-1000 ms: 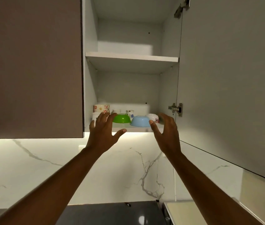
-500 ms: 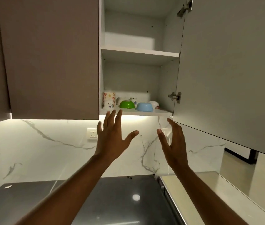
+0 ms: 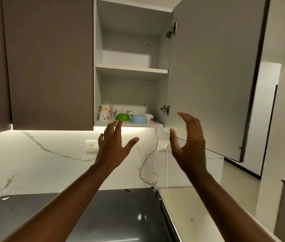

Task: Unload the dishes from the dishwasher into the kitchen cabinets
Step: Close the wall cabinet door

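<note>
Up in front of the open cabinet (image 3: 131, 95), both hands are raised and hold nothing. The left hand (image 3: 112, 147) has its fingers spread wide and straight, thumb out to the side, fingertips just below the front edge of the bottom shelf (image 3: 138, 124). The right hand (image 3: 189, 145) is open too, fingers loosely bent, in front of the lower corner of the swung-out door (image 3: 213, 75); whether it touches the door cannot be told.

No writing can be read anywhere.

On the bottom shelf, near the front edge, a green bowl (image 3: 123, 117) and a blue bowl (image 3: 138, 119) sit upside down side by side. Flower-printed white cups (image 3: 105, 113) are stacked at the shelf's left end, and another small floral bowl (image 3: 149, 117) sits toward its right end. The upper shelf (image 3: 131, 69) shows only its underside and edge.
</note>
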